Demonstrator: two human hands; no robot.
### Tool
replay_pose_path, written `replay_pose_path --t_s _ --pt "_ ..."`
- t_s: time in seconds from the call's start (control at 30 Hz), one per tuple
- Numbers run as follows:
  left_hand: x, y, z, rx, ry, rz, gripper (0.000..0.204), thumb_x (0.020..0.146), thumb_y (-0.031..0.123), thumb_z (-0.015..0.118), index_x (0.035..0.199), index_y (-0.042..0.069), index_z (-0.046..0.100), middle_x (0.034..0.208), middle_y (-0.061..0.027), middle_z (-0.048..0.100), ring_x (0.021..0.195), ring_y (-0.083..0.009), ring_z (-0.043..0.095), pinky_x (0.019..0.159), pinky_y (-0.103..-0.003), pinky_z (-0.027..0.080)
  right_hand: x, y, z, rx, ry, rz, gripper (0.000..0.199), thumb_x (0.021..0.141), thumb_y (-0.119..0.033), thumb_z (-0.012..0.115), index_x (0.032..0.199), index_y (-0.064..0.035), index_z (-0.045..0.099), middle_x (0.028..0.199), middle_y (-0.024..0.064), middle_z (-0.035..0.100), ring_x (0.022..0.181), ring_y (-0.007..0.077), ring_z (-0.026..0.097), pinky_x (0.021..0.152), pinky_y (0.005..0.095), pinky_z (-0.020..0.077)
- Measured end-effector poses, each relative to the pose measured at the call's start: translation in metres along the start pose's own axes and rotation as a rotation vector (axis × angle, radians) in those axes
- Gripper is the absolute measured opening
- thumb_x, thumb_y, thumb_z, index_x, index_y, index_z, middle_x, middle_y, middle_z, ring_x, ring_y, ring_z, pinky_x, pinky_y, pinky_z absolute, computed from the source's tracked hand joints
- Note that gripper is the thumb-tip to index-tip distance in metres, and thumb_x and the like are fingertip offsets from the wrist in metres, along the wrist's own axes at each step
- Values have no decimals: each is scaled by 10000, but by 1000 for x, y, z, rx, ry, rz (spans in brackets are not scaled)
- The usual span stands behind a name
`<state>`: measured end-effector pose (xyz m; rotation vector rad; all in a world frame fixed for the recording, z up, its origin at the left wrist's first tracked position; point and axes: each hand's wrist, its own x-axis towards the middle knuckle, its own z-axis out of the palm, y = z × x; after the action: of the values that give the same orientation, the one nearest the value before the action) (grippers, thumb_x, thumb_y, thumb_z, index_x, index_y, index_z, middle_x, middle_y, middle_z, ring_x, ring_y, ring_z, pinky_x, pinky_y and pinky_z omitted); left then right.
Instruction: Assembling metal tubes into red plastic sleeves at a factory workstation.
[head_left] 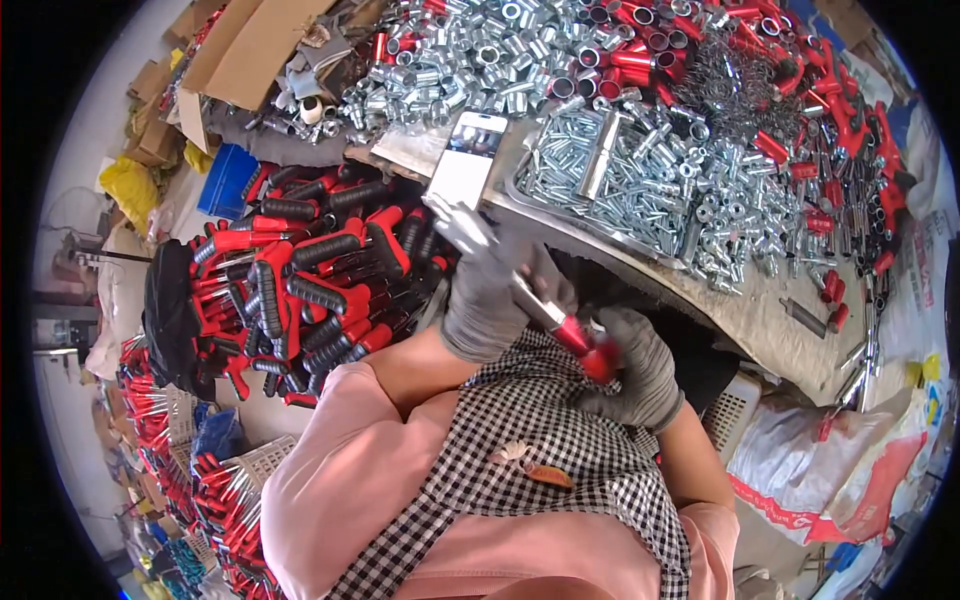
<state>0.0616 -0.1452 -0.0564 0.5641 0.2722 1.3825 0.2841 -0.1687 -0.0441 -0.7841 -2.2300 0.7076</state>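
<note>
my gloved left hand point(488, 300) is wrapped about the shaft of a red-and-silver tool point(573, 334), held between my checked apron point(540, 440) and the tabletop point(775, 318). my right hand point(648, 365) lies at its red end; blur hides whether it pinches, so i cannot tell. smooth metal under a slack grip could let the tool slip; a wide swing could knock the phone point(462, 175).

One head-worn fisheye looks steeply down, close above the hands point(488, 302) and workbench point(775, 325).
</note>
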Motion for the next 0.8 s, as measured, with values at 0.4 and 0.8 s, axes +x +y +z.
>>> replay_pose_path --t_s 0.4,0.8 --pt "-30 26 -58 1968 72 433 406 653 334 786 916 75 618 876 -115 601 814 -296 575 775 -418 448 -118 17 -54 802 32 949 670 622 -110 733 1239 58 535 1006 73 640 878 139 601 813 271 478" --pt "-7 44 -110 2353 477 817 632 574 440 822 1108 187 599 1258 -152 433 1159 -402 366 964 -546 324 -182 93 55 513 71 1215 512 705 -95 715 1183 19 570 1028 87 658 911 164 613 825 296 489"
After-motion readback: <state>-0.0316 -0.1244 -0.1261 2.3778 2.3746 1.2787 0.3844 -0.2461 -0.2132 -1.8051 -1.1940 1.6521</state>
